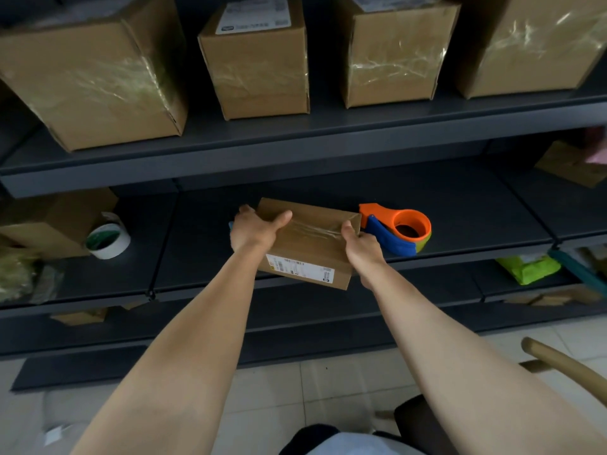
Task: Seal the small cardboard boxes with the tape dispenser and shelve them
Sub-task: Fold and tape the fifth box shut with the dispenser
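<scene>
Two bare forearms reach from the foreground to the middle dark grey metal shelf [460,224], where a person handles one small brown cardboard box [308,247]. At far left, a white roll of tape with a green core [108,241] stands on the shelf, well apart from the work. The left hand [253,233] grips the box's left end, fingers [245,210] curled round the far edge and thumb across the top. A wrinkled strip of clear tape [315,229] runs along the top seam, and the labelled near side juts past the shelf's front edge. The right hand [361,246] clasps the right end, thumb on top, its other fingers hidden. Just beside it lies the orange and blue tape dispenser [402,233], untouched. Sealing looks done, so shelving appears to be the step in hand. The next move likely calls for a level two-handed carry to a free spot, perhaps among the taped cardboard boxes [259,60] on the upper shelf [328,136].
</scene>
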`<action>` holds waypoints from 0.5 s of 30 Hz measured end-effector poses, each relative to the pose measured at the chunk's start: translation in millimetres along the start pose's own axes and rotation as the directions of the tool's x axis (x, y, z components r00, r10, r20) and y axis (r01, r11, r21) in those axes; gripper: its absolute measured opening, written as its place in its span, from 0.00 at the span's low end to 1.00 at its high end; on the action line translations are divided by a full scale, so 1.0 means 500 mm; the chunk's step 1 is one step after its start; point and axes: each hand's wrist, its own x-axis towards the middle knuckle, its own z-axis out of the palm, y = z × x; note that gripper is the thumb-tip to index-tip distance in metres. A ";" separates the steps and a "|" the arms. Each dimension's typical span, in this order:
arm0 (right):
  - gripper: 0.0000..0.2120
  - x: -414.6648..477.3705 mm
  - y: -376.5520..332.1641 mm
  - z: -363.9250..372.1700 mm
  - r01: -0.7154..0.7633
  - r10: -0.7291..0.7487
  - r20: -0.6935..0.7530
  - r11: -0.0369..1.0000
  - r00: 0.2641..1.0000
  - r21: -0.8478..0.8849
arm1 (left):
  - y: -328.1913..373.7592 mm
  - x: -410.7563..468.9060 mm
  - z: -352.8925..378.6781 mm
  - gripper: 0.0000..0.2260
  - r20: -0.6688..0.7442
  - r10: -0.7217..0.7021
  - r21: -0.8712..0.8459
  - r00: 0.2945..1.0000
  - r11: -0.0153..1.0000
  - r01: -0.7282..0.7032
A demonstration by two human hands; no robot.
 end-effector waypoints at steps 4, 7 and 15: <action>0.24 -0.002 -0.007 0.003 -0.037 0.037 0.002 0.999 0.999 0.022 | -0.008 0.003 -0.003 0.30 -0.029 -0.080 -0.145 0.996 0.987 0.075; 0.25 0.000 -0.018 0.003 -0.085 0.086 -0.020 0.996 0.996 0.023 | -0.010 0.007 -0.008 0.29 0.003 -0.087 -0.142 0.996 0.986 0.087; 0.20 0.005 -0.062 -0.002 -0.309 0.305 0.047 0.940 0.951 0.145 | -0.016 0.002 -0.018 0.32 0.095 -0.155 -0.599 0.983 0.780 0.181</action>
